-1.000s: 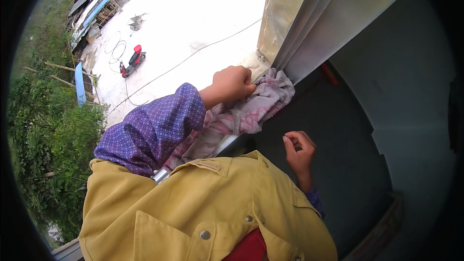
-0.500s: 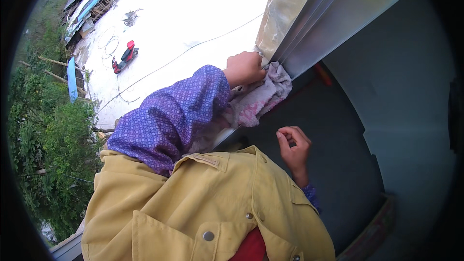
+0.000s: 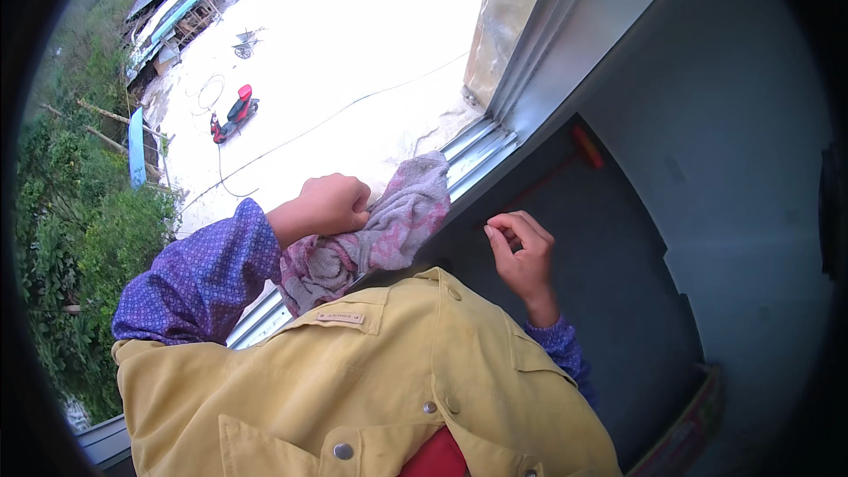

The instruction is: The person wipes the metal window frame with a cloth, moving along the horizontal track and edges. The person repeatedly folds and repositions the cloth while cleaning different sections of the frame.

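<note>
My left hand (image 3: 329,205) is closed on a damp-looking grey and pink cloth (image 3: 408,212), which lies bunched along the metal window track (image 3: 481,152). One end of the cloth spreads over the rails, while the other is crumpled beneath my wrist. The fingertips of this hand are partly hidden in the fabric. On the indoor side, my right hand (image 3: 523,256) hangs over the dark floor with its fingers curled and the thumb against the fingertips. Nothing shows in it, and it touches neither the cloth nor the frame.
An upright metal window frame (image 3: 565,44) rises beside a marbled stone edge (image 3: 508,22). Outside and far below are a red scooter (image 3: 234,115), a wheelbarrow (image 3: 245,44) and green bushes (image 3: 97,274). Indoors, a red-headed long-handled tool (image 3: 586,148) lies near a pale wall (image 3: 742,177).
My left hand has drawn the cloth along the track toward my body and to the left, uncovering the rails near the upright frame. My right hand has shifted slightly left, still curled.
</note>
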Demonstrator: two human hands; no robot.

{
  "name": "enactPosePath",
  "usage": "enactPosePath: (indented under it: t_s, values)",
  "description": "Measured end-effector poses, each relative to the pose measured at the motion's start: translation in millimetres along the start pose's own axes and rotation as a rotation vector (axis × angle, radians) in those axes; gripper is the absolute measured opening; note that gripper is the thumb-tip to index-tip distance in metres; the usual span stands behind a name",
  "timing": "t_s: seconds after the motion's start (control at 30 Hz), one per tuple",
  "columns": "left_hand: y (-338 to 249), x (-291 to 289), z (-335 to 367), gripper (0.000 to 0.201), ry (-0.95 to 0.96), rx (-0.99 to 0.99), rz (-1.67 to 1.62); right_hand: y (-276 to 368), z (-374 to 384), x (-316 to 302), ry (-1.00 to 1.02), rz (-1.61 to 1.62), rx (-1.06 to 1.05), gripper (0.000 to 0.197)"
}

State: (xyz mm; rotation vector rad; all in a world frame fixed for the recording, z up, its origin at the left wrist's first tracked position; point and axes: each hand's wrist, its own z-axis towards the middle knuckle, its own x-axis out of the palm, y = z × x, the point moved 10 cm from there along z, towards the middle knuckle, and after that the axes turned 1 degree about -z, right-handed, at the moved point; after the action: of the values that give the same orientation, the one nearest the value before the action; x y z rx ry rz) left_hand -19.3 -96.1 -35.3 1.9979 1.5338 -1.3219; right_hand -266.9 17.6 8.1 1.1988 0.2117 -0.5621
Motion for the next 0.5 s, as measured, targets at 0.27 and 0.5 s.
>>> enactPosePath:
  t_s: [0.27,0.5]
  values:
    - [-43.6,-37.9,-44.3,0.022,-0.436,0.223,-0.137,16.3,10.7,12.8,0.072,0.013,-0.126,0.007]
    - [-99.0,-76.0,-40.2,0.027,-0.510,0.464,-0.848,31.2,32.8,24.6,0.061,0.225,-0.019,0.023]
